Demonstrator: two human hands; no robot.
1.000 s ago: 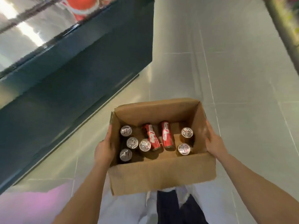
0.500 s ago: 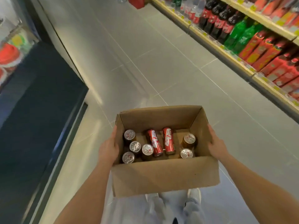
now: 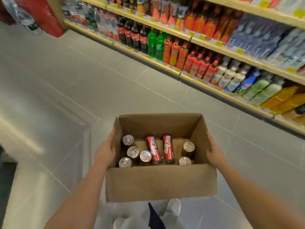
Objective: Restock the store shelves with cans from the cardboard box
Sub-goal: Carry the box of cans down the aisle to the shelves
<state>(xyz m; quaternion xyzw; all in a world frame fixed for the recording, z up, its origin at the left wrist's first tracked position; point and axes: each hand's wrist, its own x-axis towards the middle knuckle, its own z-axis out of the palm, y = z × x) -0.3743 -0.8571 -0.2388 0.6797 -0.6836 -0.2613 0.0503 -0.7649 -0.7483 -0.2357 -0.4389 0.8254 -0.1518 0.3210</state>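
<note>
I carry an open cardboard box (image 3: 160, 182) at waist height between both hands. My left hand (image 3: 104, 150) presses flat against its left wall, fingers pointing forward. My right hand (image 3: 215, 152) presses the right wall the same way. Inside, two red cans (image 3: 168, 148) lie on their sides in the middle. Several cans stand upright with silver tops showing, a group on the left (image 3: 132, 152) and two on the right (image 3: 188, 146). The store shelves (image 3: 186, 75) run along the right, packed with bottles.
Grey tiled floor (image 3: 82, 80) stretches ahead and to the left. A red column (image 3: 41, 15) with bottled water beside it stands at the aisle's far end. A dark cabinet edge (image 3: 6, 182) shows at the far left. My shoes (image 3: 173, 206) are below the box.
My view has swung right and up, away from the dark cabinet toward the drink shelves, which now fill the right side. Both hands keep the same hold on the box.
</note>
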